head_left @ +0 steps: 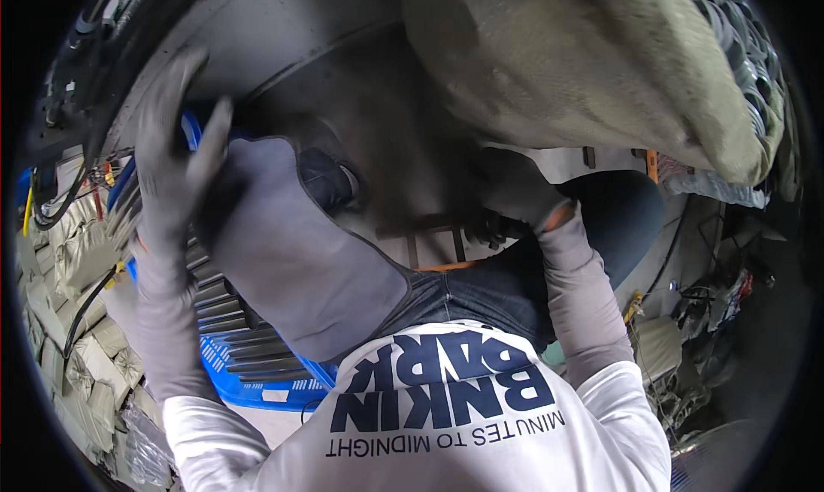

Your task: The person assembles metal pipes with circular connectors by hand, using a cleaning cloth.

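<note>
My left hand (176, 149), in a grey glove, is raised at the left with its fingers apart and nothing in it. It is beside a grey pad (300, 252) with a dark edge that lies over my thigh. My right hand (515, 187), gloved in grey as well, is over my lap in deep shadow. Its fingers are smeared by motion, so whether it holds anything is not visible. Just below it is a small dark object (493, 230) that I cannot make out.
A blue crate (257, 393) holding several dark rods (232, 320) stands at my left. A large beige sack (592, 63) fills the upper right, with metal rings (747, 54) beyond it. Wrapped packages (94, 320) are heaped at far left. A grey metal surface (266, 29) curves ahead.
</note>
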